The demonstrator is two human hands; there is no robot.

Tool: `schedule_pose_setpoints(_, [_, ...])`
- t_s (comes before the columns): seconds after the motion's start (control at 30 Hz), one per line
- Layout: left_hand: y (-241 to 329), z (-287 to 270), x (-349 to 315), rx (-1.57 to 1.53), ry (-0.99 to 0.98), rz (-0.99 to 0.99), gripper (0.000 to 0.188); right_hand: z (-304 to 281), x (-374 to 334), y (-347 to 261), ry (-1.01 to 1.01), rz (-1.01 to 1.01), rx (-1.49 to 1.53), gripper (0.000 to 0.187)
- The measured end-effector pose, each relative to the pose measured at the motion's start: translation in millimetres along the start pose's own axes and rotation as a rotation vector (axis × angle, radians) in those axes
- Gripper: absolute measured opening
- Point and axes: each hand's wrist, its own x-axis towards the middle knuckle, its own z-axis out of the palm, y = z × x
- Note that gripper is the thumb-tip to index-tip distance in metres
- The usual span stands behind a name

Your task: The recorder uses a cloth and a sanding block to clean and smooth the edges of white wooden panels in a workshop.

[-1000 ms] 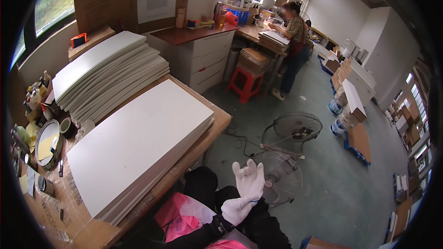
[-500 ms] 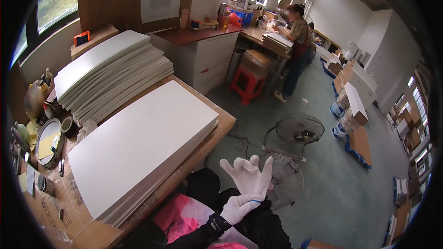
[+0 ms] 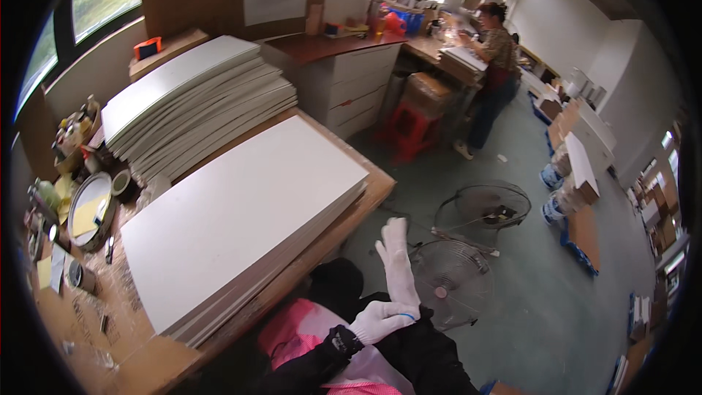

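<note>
Gloves [image 3: 399, 271] number two, panel stacks [image 3: 245, 212] two.

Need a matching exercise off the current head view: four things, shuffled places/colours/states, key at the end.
Column 1
1. Left hand
2. Right hand
3. Stool
4. Nearer panel stack

Column 2
A. Red
B. On the worktable
C. Pinching the glove cuff at the other wrist
D. Fingers extended, pointing up in the picture

Pairs: 1-C, 2-D, 3-A, 4-B
</note>
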Motion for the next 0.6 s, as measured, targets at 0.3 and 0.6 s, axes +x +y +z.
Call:
schedule_pose_setpoints(0.3, [56.4, -19.6, -50.5, 0.438, 0.368, 0.244, 0.033, -36.6, 27.5, 23.1, 0.394, 0.282, -0.128, 0.060])
schedule_pose_setpoints(0.6, [98.7, -153.1, -259.0, 0.861, 1.937, 0.316, 0.057, -7.0, 172.8, -17.5, 0.209, -0.464, -1.324, 0.047])
